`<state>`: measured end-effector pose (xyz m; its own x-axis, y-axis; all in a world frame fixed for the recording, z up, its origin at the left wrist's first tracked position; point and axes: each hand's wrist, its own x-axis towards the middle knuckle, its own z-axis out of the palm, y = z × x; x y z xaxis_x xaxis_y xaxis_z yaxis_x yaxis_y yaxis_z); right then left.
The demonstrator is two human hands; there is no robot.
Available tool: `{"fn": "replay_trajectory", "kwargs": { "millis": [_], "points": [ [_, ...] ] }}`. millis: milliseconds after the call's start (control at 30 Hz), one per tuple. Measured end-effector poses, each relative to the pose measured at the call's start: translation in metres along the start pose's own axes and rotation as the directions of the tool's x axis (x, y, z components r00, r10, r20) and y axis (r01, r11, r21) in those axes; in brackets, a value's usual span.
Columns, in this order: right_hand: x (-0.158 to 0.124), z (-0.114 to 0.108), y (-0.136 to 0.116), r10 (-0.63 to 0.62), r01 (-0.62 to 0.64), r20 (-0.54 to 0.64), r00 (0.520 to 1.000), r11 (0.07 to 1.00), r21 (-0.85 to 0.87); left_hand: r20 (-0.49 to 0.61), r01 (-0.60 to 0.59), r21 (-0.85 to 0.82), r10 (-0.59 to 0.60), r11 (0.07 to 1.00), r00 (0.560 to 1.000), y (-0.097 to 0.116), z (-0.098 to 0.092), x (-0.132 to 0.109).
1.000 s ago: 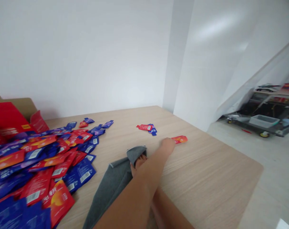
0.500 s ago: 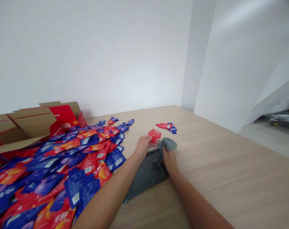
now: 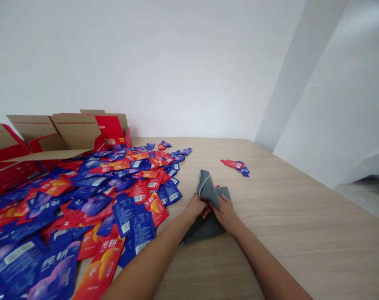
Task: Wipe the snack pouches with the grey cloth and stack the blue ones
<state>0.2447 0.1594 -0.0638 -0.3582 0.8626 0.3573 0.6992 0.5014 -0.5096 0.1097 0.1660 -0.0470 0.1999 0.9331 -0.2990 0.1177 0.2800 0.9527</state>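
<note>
A dark grey cloth (image 3: 207, 230) lies on the table in front of me, with one corner raised and a pale stitched edge showing. My left hand (image 3: 196, 207) is closed around the raised part. My right hand (image 3: 225, 214) grips the same cloth just to the right, the two hands almost touching. Behind the cloth's fold a small bit of red (image 3: 217, 186) peeks out; most of it is hidden. Whether a packet is also inside my left hand cannot be seen.
Many red and blue packets (image 3: 125, 216) are heaped on the left of the wooden table (image 3: 286, 233). Opened cardboard boxes (image 3: 73, 129) stand behind them. A red packet (image 3: 231, 163) overlaps a blue packet (image 3: 245, 170) farther back. A white wall (image 3: 189, 71) rises behind the table.
The red packet held in my left hand is now mostly out of sight. My left hand has closed on the cloth beside my right hand. The view has turned left.
</note>
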Motion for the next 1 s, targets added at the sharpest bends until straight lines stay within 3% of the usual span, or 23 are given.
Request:
{"fn": "replay_trajectory", "kwargs": {
  "millis": [133,233,367,433,533,667,733,833,900,967,1000],
  "points": [
    [0.008,-0.002,0.008,0.122,-0.122,-0.015,0.992,0.978,-0.17,0.032,0.013,0.04,-0.014,0.999,0.999,-0.001,0.0,-0.003],
    [0.008,-0.003,0.01,0.091,-0.091,-0.009,0.996,0.976,-0.196,0.045,0.014,0.06,-0.016,0.998,0.999,0.0,0.001,-0.005],
    [0.006,-0.004,0.01,0.058,-0.063,-0.06,0.997,0.994,-0.084,0.07,0.005,0.073,-0.01,0.997,0.997,0.003,0.001,-0.008],
    [0.007,-0.005,0.012,0.181,-0.173,-0.132,0.975,0.982,0.07,0.073,-0.007,0.083,0.001,0.997,0.997,0.004,0.001,-0.009],
    [0.007,-0.008,0.022,0.425,-0.352,-0.204,0.882,0.881,0.316,0.04,-0.049,0.107,0.044,0.993,0.998,0.003,0.002,-0.011],
    [0.002,-0.012,0.038,0.571,-0.426,-0.275,0.774,0.79,0.442,-0.086,-0.17,0.165,0.185,0.972,0.979,-0.003,0.0,-0.014],
    [0.0,-0.014,0.043,0.637,-0.4,-0.336,0.694,0.729,0.556,-0.15,-0.249,0.209,0.283,0.946,0.947,-0.005,-0.003,-0.017],
    [0.0,-0.018,0.044,0.78,-0.24,-0.339,0.526,0.518,0.821,-0.187,-0.352,0.302,0.417,0.886,0.889,-0.005,-0.005,-0.02],
    [0.001,-0.022,0.039,0.827,-0.164,-0.317,0.465,0.432,0.887,-0.173,-0.392,0.388,0.484,0.834,0.858,-0.005,-0.005,-0.021],
    [0.0,-0.024,0.03,0.78,-0.207,-0.361,0.511,0.519,0.829,-0.154,-0.404,0.444,0.513,0.8,0.845,-0.005,-0.004,-0.02],
    [-0.001,-0.024,0.025,0.721,-0.24,-0.377,0.582,0.594,0.767,-0.149,-0.401,0.451,0.51,0.797,0.847,-0.005,-0.004,-0.019]
  ]
}}
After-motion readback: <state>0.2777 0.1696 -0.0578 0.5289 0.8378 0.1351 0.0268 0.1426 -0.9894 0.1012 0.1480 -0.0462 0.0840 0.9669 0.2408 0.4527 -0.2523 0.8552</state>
